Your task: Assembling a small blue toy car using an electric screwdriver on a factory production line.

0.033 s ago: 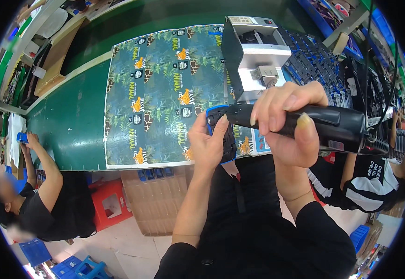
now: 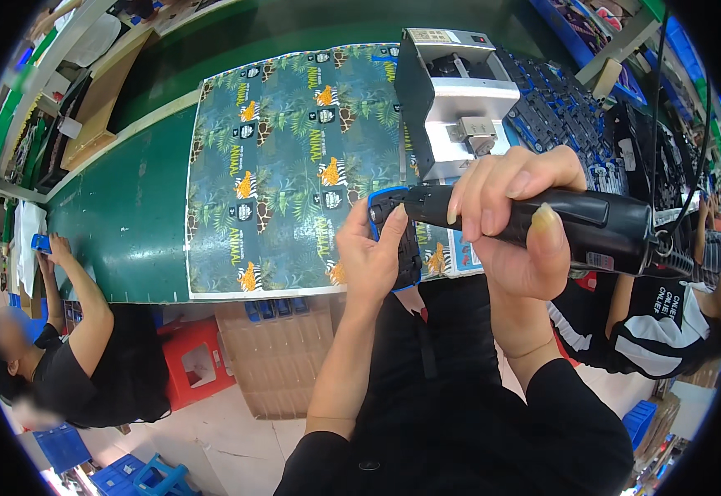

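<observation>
Little moved, R hand round blk driver, L hand holding dk. part, yellow-lettered sheet, driver label prob. printed

**Black, blue and jungle green**

Your tool is black, like your sleeves; the part you hold is black, edged bright blue. The teal sheet before you repeats a leafy green, orange and zebra-striped print.

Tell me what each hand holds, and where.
The left hand holds a blue-edged plastic part by its left side, thumb on top; the right hand grips a black power tool around its middle.
</observation>
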Available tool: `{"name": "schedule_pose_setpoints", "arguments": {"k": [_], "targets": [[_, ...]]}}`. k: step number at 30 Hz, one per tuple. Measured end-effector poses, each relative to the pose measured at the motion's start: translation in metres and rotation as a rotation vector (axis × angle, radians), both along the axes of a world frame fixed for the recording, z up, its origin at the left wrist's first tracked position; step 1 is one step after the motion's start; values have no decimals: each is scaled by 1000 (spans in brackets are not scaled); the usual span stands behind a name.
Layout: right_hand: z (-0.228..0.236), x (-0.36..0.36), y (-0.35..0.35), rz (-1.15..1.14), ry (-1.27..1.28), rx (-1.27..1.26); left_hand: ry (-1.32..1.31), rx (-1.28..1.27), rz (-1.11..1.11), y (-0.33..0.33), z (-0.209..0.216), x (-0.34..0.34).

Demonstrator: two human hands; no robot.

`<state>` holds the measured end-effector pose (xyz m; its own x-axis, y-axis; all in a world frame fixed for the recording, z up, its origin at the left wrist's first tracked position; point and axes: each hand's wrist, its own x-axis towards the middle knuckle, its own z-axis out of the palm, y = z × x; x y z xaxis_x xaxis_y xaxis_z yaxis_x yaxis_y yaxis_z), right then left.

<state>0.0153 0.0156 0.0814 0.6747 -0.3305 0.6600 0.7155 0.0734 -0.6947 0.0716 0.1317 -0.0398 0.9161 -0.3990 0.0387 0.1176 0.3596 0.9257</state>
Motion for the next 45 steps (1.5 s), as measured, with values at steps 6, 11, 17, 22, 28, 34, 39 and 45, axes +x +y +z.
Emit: {"name": "schedule_pose_setpoints", "arguments": {"k": [6, 11, 17, 22, 28, 34, 39, 45], "targets": [[3, 0, 12, -95, 98, -28, 33, -54, -6, 1, 2, -1], [4, 1, 12, -125, 107, -89, -11, -21, -5, -1, 7, -1], [-6, 9, 11, -44, 111, -82, 3, -16, -21, -1, 3, 0], [-5, 12, 5, 3, 134, -173, -11, 26, -23, 1, 3, 2], [-8, 12, 0, 54, 77, -91, -42, -21, -10, 0, 2, 0], [-8, 4, 5, 8, 127, -29, -56, -34, 57, -3, 3, -5], [-7, -10, -13, 39, -154, 32, 94, 4, 125, 5, 4, -2], [-48, -24, -27, -20, 85, 81, 353, -369, 238, 29, 2, 2]]}}
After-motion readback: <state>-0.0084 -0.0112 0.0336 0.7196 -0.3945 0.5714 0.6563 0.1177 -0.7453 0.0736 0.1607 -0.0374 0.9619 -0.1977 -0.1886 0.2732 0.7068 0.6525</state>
